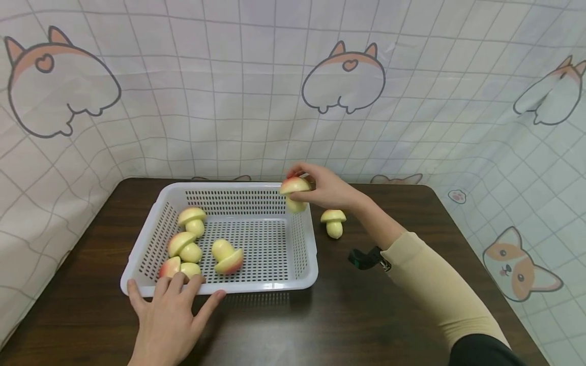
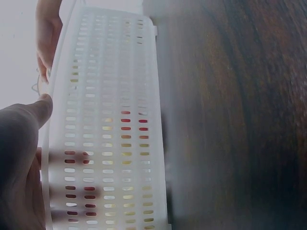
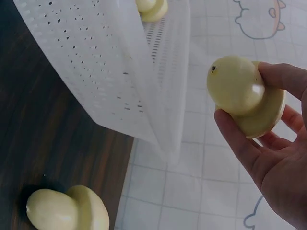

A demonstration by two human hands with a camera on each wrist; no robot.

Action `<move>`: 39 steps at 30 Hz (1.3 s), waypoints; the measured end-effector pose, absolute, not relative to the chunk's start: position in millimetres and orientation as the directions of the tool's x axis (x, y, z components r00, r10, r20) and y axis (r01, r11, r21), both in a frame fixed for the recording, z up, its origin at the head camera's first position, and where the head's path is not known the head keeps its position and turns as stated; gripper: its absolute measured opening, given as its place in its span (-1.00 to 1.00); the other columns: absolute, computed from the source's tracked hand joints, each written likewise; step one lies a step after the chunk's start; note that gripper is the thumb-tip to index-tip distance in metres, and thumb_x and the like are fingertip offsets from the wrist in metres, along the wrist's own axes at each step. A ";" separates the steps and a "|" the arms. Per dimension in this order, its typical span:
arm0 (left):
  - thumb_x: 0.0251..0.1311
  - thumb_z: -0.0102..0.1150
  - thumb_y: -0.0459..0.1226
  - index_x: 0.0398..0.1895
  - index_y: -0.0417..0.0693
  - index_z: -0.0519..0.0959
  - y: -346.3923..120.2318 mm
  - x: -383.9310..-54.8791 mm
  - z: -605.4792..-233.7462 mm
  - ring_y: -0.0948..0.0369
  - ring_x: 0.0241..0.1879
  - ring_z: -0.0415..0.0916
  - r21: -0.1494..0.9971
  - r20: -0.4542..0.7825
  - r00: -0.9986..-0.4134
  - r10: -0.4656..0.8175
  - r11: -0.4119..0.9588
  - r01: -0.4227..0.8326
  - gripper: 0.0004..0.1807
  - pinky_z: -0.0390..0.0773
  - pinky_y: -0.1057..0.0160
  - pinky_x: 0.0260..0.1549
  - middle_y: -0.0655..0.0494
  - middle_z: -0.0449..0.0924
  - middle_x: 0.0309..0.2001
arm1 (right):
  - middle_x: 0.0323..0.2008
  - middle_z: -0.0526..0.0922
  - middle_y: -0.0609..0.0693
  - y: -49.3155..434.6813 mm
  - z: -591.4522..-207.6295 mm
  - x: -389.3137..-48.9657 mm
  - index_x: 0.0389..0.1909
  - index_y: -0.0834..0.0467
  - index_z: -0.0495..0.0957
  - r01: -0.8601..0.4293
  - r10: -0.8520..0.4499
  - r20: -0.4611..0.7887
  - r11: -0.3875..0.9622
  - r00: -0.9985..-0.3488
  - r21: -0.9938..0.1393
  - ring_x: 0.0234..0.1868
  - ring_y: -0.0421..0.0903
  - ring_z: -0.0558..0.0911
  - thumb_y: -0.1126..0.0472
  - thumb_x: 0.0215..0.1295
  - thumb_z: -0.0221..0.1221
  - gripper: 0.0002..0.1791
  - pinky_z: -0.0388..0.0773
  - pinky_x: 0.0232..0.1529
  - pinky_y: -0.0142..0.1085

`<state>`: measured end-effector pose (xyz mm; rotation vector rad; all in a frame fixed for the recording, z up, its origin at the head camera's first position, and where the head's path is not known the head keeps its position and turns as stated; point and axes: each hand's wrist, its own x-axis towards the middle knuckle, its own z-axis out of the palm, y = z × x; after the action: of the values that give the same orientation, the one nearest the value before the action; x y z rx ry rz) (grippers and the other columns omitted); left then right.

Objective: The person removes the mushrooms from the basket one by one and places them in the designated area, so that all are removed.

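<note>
My right hand (image 1: 320,187) pinches a toy mushroom (image 1: 295,189), pale yellow with a reddish cap top, above the right back corner of the white basket (image 1: 304,254). In the right wrist view, thumb and fingers hold it around the cap, its rounded stem end facing the camera. My left hand (image 1: 171,310) grips the basket's front rim at the left, fingers hooked over into it, as the left wrist view shows through the slotted wall. Inside lie several similar mushrooms, among them one near the middle (image 1: 227,257) and one at the left back (image 1: 192,221).
Another toy mushroom (image 1: 333,223) lies on the dark wooden table (image 1: 380,310), just right of the basket. A white grid-patterned cloth (image 1: 256,101) with cartoon dogs hangs behind the table and along its sides. A black wrist device (image 1: 366,258) sits at the right sleeve's cuff.
</note>
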<state>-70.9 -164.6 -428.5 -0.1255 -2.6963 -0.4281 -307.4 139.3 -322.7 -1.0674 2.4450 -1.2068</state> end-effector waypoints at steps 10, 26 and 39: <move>0.28 0.21 0.27 -0.06 -0.06 0.62 -163.6 -70.6 -428.1 -0.24 0.08 0.39 0.280 0.394 -0.919 0.020 0.950 0.141 -0.41 -0.47 -0.64 0.18 -0.05 0.49 -0.22 | 0.01 0.62 -0.02 160.4 -325.6 -299.0 0.15 0.05 0.51 -0.481 -0.663 0.119 0.396 -0.739 -0.782 -0.05 -0.02 0.66 0.15 0.36 0.37 -0.60 0.61 -0.11 -0.10; 0.28 0.21 0.27 -0.09 -0.04 0.60 -163.8 -71.1 -428.3 -0.24 0.08 0.39 0.272 0.406 -0.914 0.018 0.952 0.140 -0.43 -0.42 -0.64 0.18 -0.06 0.48 -0.22 | 0.07 0.61 0.03 197.7 -326.8 -287.7 0.18 0.12 0.49 -0.415 -0.598 0.092 0.427 -0.796 -0.804 -0.02 0.03 0.63 0.16 0.35 0.38 -0.56 0.60 -0.08 -0.08; 0.27 0.21 0.27 -0.12 -0.02 0.58 -163.7 -70.9 -428.5 -0.23 0.03 0.40 0.274 0.416 -0.909 0.022 0.950 0.148 -0.45 -0.41 -0.65 0.17 -0.02 0.46 -0.26 | 0.05 0.63 0.05 230.5 -338.6 -287.2 0.17 0.15 0.51 -0.400 -0.561 0.106 0.433 -0.821 -0.807 -0.02 0.06 0.63 0.17 0.34 0.39 -0.56 0.60 -0.11 -0.15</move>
<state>-70.9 -163.7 -428.5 -0.1224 -2.6862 -0.4209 -287.2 230.5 -338.6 -0.8492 2.5042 -1.3362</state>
